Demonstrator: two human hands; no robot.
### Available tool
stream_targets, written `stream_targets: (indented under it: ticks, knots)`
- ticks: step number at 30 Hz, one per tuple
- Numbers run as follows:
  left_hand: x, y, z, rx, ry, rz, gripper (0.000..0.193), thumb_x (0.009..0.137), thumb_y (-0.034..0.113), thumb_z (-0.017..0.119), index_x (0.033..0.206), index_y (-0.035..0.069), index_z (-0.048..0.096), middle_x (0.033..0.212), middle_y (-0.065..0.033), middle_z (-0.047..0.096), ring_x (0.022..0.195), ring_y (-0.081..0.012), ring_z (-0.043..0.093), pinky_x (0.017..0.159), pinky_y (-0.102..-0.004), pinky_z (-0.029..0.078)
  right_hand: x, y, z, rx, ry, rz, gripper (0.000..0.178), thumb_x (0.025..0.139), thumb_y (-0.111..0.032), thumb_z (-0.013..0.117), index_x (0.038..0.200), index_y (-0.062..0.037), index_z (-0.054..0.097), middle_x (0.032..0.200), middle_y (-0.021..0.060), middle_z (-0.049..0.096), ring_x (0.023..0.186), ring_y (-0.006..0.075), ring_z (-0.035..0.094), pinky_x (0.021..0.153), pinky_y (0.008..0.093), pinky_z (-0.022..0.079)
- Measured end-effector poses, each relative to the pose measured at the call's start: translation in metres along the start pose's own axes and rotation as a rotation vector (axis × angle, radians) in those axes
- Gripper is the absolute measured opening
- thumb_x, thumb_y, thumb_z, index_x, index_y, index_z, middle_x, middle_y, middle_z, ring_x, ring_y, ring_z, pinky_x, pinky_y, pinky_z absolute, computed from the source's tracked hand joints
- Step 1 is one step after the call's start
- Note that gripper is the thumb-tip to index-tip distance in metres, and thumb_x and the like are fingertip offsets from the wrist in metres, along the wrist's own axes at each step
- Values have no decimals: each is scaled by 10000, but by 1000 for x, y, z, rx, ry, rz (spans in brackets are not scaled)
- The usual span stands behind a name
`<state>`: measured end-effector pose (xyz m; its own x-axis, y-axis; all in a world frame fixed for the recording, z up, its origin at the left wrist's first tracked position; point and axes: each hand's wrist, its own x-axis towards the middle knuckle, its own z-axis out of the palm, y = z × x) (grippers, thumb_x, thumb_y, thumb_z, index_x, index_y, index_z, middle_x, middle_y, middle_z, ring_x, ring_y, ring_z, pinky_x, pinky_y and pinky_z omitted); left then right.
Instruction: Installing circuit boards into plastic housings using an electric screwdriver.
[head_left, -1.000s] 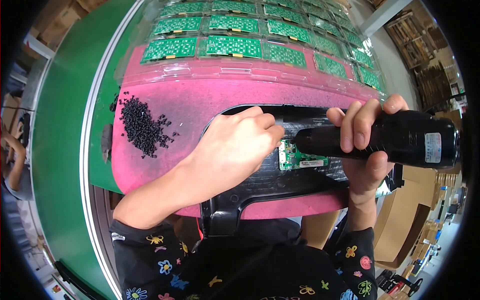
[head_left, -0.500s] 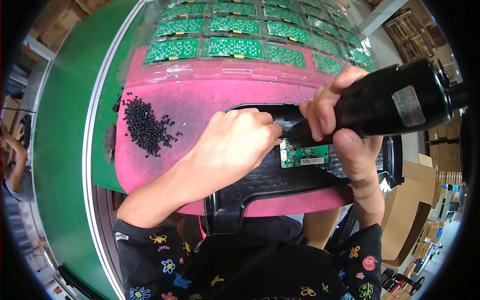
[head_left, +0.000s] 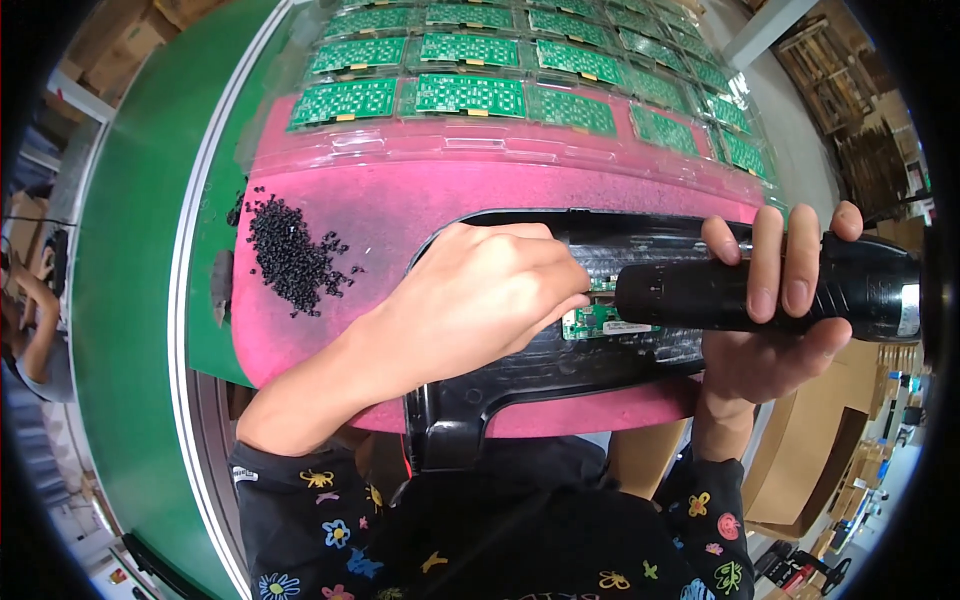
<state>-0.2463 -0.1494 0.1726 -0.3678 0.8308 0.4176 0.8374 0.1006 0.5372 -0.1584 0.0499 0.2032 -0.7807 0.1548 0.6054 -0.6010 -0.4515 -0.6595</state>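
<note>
My right hand [head_left: 745, 365] is wrapped round a black electric screwdriver [head_left: 690, 295], which lies nearly level with its front end pointing left. That end is over a small green circuit board [head_left: 582, 325] in a black plastic housing [head_left: 500, 372]. My left hand [head_left: 480, 290] is closed, thumb and fingertips pressed together at the board's left side, close to the screwdriver's front. Whatever it pinches is hidden by the fingers. Part of the board is covered by the screwdriver and my left hand.
A heap of small black screws [head_left: 290, 250] lies to the left on the pink mat [head_left: 400, 190]. Beyond the housing, clear plastic trays [head_left: 400, 150] hold several green circuit boards [head_left: 470, 95]. A cardboard box [head_left: 800, 450] stands at the right. Another person's arm [head_left: 35, 310] shows at the far left.
The screwdriver has swung from a raised slant to nearly level, and my right hand has shifted right and lower along it. My left fingers have moved slightly right.
</note>
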Motion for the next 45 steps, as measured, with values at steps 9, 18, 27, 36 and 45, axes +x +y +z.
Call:
stream_targets:
  ticks: [9,18,27,36,45]
  knots:
    - [3,-2,3,-146,20,16,143,740,62,758,816,5,652,764,-104,656,695,-296,636,611,-380,524,-3,-1,8,54,41,-26,605,813,-324,802,1220,-169,383,789,-79,501,687,68,511,798,346,380]
    - [8,-8,-15,17,117,-31,671,698,377,804,1202,15,548,1042,-102,611,1037,-284,547,955,-409,426,-3,0,-2,-177,-219,207,629,801,-368,804,1249,-183,404,745,-52,524,619,90,522,689,321,398]
    - [1,-3,-18,64,337,-57,498,741,213,719,1038,3,379,1068,-171,454,972,-316,403,824,-436,346,-9,-4,13,-37,-190,252,648,691,-105,875,1188,-92,460,773,79,596,684,208,600,816,419,467]
    - [2,-3,-22,-105,562,-72,239,779,-50,518,981,-30,392,965,-182,423,853,-322,403,775,-422,351,-5,9,23,-191,-274,266,593,739,-313,855,1145,-157,453,719,-5,550,585,139,533,657,333,393]
    - [-7,-12,-16,211,36,-258,237,862,104,606,1043,-23,521,1000,-181,562,980,-376,537,851,-457,440,-9,8,38,-258,-137,355,646,723,-429,854,1151,-160,450,701,-39,509,583,107,503,668,311,396]
